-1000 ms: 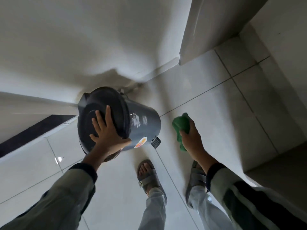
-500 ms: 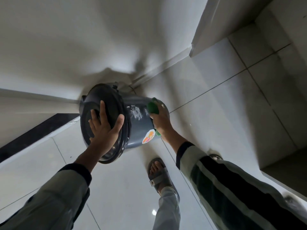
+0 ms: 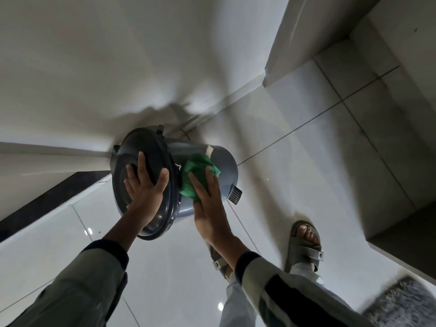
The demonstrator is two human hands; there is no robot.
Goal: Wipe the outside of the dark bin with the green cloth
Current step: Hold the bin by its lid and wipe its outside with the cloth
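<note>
On glossy floor tiles [image 3: 295, 175], close to the wall corner: dark pedal bin [image 3: 219, 161], tilted toward the camera with lid [image 3: 141, 161] facing up and back, foot pedal [image 3: 235, 194] showing at the lower side. Left hand [image 3: 144, 190] spread flat on the lid, fingers splayed, steadying rather than grasping, so that grip released. Right hand [image 3: 207, 204] pressing the green cloth [image 3: 198, 171] flat against the bin's side wall just below the lid rim, fingers extended over the fabric, palm holding it to the plastic; cloth pinned, not clenched in a fist. Pale patch [image 3: 208, 151] of residue or a torn label visible beyond the cloth on the upper wall. Judged as mid-wipe: cloth in contact and working the near side; far side, base area around the pedal, and the pale patch apparently yet to be covered. Sandalled feet [image 3: 305, 244] planted just behind the bin.
</note>
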